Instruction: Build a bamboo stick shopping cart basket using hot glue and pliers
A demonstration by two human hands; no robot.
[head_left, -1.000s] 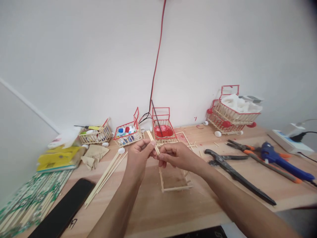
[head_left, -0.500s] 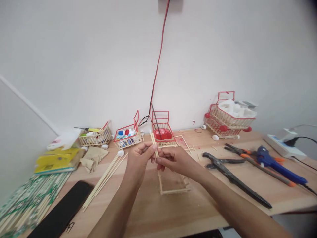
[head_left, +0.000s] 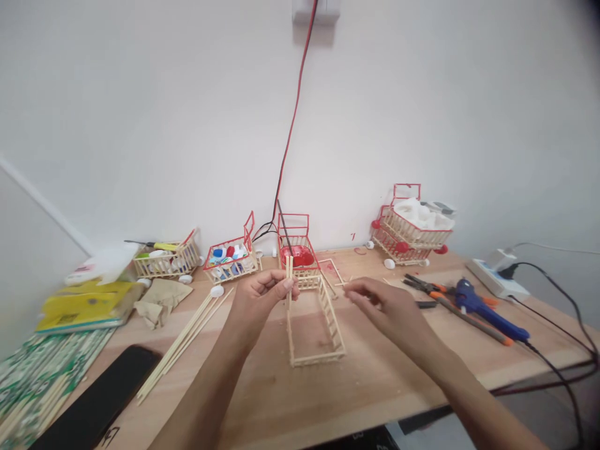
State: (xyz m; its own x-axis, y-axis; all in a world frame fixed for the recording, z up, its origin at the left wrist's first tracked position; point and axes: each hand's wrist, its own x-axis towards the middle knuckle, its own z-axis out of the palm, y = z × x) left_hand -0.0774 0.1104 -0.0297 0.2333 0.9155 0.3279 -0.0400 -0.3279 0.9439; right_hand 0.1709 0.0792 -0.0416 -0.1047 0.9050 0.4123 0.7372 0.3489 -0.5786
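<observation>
Fingers of the left hand [head_left: 260, 294] pinch two short sticks [head_left: 289, 273] upright, just above the stick frame [head_left: 313, 325] on the table [head_left: 375, 387]. Right hand [head_left: 389, 306], at 3 o'clock, hangs loosely curled; a weak pinch could drop them.

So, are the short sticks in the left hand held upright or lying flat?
Upright. The left hand pinches the short sticks by their lower part, so their tips point straight up above the fingers, over the unfinished stick frame.
</observation>
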